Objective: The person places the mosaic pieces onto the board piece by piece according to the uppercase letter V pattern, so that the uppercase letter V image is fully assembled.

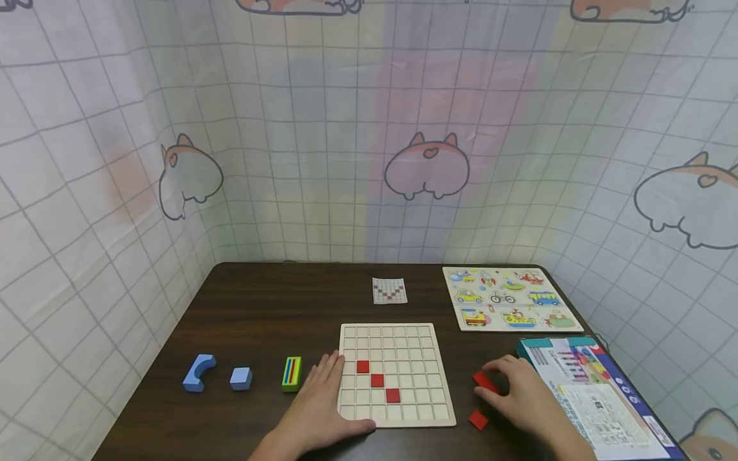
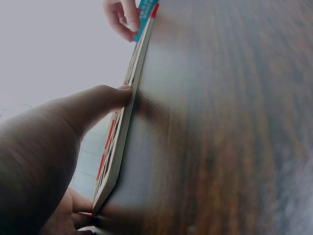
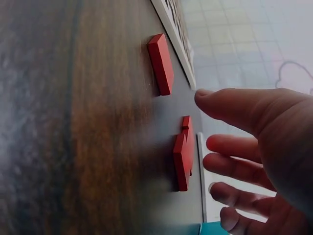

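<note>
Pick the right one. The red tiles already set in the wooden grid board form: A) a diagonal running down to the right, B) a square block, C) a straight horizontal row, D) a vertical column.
A: in the head view the three red tiles on the grid board step down one row and one column rightward each time, a diagonal.

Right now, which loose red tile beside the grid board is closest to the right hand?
The red tile farther from the person, just under the right hand's fingertips; the other red tile lies apart, nearer the table's front edge.
</note>
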`<state>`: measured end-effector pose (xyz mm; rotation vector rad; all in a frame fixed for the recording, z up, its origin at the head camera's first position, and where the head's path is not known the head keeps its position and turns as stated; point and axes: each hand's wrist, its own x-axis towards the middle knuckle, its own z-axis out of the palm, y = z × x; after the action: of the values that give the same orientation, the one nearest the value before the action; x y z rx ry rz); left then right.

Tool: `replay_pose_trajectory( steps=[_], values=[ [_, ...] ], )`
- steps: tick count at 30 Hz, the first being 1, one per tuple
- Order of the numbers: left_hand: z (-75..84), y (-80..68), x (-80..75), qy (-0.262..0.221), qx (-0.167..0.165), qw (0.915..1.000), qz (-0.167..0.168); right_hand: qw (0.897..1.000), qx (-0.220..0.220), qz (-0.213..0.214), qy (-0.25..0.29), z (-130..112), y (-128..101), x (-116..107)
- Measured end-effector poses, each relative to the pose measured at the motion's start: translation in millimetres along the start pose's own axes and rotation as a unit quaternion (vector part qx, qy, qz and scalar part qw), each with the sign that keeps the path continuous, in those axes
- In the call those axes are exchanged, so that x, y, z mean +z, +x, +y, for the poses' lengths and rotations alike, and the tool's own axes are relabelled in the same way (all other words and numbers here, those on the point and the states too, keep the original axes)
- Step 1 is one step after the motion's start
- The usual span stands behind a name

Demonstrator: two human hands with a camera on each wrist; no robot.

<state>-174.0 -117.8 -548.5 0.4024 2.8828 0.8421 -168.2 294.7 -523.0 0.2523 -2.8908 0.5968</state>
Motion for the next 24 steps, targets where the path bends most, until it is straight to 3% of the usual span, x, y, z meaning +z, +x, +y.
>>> replay_pose_trajectory(
  steps=[11,24],
  values=[
    [1.0,0.6,-0.2,0.001,0.003,1.0,-0.005,0.996,0.053,-0.067,-0.011,4.3,2.3,-3.5],
    [-0.4,-0.2,-0.4,-0.001,0.001,1.0,-0.005,0.996,0.059,-0.065,-0.001,5.7,-0.8,-2.9]
  ],
)
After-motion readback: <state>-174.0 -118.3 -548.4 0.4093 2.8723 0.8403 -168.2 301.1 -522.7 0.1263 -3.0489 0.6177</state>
